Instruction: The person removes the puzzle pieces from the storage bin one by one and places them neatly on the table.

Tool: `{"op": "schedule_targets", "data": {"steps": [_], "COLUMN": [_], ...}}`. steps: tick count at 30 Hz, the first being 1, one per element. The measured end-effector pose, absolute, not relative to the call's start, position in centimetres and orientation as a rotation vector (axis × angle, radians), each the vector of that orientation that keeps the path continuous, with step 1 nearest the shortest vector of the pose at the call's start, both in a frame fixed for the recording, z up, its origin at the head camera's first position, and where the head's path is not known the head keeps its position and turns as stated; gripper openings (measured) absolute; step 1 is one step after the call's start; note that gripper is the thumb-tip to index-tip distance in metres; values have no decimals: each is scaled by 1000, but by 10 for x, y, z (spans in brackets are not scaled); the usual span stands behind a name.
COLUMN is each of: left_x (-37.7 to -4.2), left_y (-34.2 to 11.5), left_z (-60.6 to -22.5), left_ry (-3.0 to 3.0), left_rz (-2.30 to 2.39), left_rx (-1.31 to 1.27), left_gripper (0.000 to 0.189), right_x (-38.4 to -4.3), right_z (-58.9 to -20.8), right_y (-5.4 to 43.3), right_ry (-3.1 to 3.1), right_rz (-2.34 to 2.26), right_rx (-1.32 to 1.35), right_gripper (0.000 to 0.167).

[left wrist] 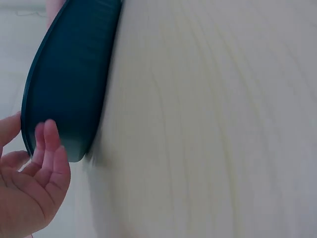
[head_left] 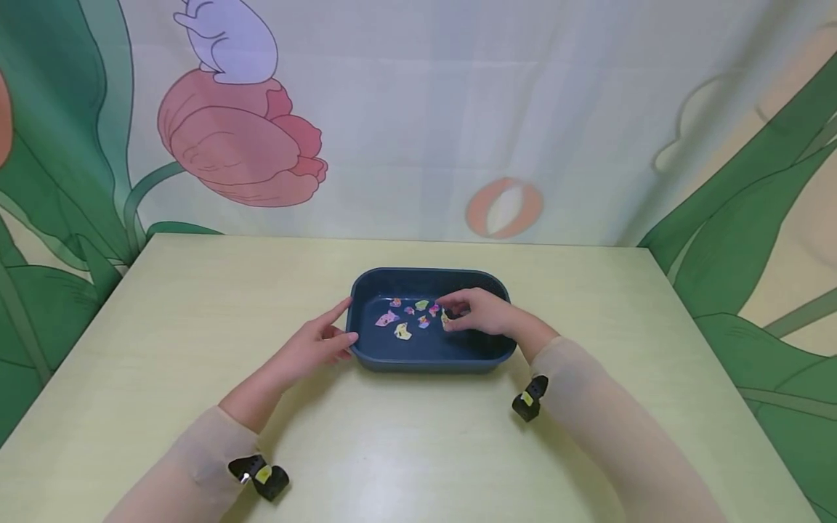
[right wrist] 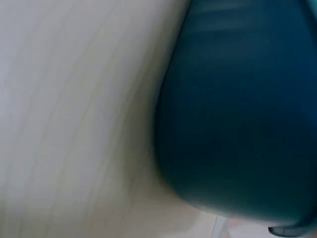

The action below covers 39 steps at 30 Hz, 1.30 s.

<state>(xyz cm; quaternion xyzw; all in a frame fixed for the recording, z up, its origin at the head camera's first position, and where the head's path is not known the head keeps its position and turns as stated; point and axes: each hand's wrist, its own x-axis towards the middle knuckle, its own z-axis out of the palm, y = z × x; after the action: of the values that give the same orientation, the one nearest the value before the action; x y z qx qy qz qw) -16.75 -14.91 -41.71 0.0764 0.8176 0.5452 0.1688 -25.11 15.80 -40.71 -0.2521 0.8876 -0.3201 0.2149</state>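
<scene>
A dark blue rectangular tray [head_left: 431, 365] stands on the table with several small colourful cutouts inside. Among them are a pink-purple cutout [head_left: 386, 318], a pale yellow cutout [head_left: 402, 332] and a green one [head_left: 421, 305]. My left hand [head_left: 318, 341] rests at the tray's left end, its index finger and thumb touching the rim; other fingers lie outside the wall in the left wrist view. Inside the right half of the tray, my right hand [head_left: 482, 311] pinches a small yellow cutout [head_left: 445, 320] between thumb and fingertips. The right wrist view shows only the tray's outer wall [right wrist: 233, 119].
A pale wooden table [head_left: 418, 443] extends on all sides of the tray. Behind it hangs a printed curtain [head_left: 405, 131] with a flower and large leaves. Each sleeve carries a small black camera, one on the left [head_left: 269, 481] and one on the right [head_left: 528, 401].
</scene>
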Motion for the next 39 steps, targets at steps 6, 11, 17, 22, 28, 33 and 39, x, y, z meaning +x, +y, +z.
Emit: {"op": "schedule_targets", "data": {"steps": [6, 11, 17, 22, 28, 33, 39], "left_x": [-165, -163, -163, -165, -164, -165, -164], "left_y": [-146, -145, -145, -144, -145, -143, -144], "left_z": [-417, -416, -418, -419, -417, -419, -419], "left_ry": [2181, 2142, 2105, 2080, 2075, 2060, 2054], "left_rz": [1676, 1723, 1731, 1744, 1742, 1752, 1757], "left_rx": [189, 140, 115, 104, 97, 93, 87], "left_gripper": [65, 66, 66, 66, 66, 65, 66], "right_x": [-255, -257, -258, -258, -258, -256, -257], "right_z": [-415, -418, -421, -422, -423, -424, -422], "right_y": [151, 148, 147, 146, 146, 145, 145], "right_ry": [2552, 2601, 2639, 2624, 2655, 2742, 2399], "right_rz": [-649, -634, -635, -644, -768, -710, -1105], "right_rx": [-681, -656, -631, -665, -666, -559, -568], "right_gripper": [50, 52, 46, 41, 30, 14, 24]}}
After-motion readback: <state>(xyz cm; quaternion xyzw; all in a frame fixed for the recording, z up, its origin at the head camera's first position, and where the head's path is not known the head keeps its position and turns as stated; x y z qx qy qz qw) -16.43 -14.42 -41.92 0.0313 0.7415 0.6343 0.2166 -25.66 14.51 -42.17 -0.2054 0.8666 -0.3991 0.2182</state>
